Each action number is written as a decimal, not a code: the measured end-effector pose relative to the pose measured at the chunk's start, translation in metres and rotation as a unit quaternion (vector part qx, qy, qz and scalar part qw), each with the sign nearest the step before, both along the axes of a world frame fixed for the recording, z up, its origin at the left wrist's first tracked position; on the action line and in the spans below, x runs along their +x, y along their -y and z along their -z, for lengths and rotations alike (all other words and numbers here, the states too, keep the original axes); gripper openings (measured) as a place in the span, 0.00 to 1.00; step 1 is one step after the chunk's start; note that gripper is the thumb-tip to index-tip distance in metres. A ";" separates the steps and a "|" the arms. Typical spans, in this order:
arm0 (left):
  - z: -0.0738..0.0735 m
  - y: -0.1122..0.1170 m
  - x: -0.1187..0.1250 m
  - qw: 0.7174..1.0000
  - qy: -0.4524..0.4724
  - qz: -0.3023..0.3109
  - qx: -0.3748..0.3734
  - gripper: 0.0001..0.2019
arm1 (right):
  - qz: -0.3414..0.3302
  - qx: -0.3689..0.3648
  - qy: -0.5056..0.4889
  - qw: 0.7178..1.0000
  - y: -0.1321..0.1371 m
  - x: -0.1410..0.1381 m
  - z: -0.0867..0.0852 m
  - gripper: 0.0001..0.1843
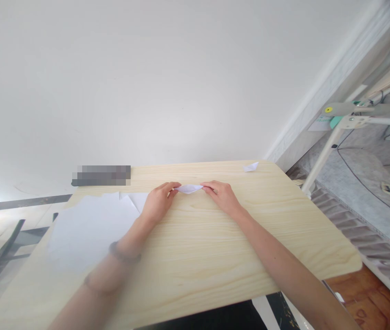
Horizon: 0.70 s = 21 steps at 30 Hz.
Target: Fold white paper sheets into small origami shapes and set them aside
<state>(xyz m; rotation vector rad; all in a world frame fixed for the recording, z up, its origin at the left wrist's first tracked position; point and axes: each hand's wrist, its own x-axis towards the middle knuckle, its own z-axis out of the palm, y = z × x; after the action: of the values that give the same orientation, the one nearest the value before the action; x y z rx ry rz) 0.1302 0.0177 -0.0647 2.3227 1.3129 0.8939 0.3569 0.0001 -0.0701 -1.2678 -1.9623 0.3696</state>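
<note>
A small folded piece of white paper (189, 189), pointed at both ends, is stretched between my two hands above the middle of the table. My left hand (160, 198) pinches its left tip between thumb and fingers. The right tip sits in the pinch of my right hand (223, 194). Dark bands circle my left wrist. Toward the far right of the table lies another folded paper piece (251, 167), shaped like a little boat, apart from both hands.
Loose white sheets (88, 229) spread over the left of the wooden table (208, 256), partly behind my left forearm. A dark blurred-out object (102, 176) lies at the back left edge. The white wall (167, 82) stands behind; a white metal frame (329, 151) rises at the right.
</note>
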 end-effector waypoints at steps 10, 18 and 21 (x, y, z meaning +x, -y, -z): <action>-0.002 0.004 0.003 0.994 0.094 0.023 -0.044 0.10 | -0.053 0.045 0.004 0.998 0.004 -0.002 -0.005 0.13; -0.002 0.002 0.001 0.993 0.083 0.023 -0.075 0.09 | -0.085 0.038 0.063 0.994 0.008 -0.005 -0.009 0.14; -0.002 0.002 0.000 0.994 0.064 0.033 -0.079 0.09 | -0.077 0.026 0.081 0.993 0.009 -0.005 -0.011 0.14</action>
<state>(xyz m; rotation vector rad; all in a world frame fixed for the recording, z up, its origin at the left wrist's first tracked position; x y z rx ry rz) 0.1303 0.0158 -0.0630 2.1377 1.2011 0.8686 0.3521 -0.0087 -0.0593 -1.1468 -2.2010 0.2966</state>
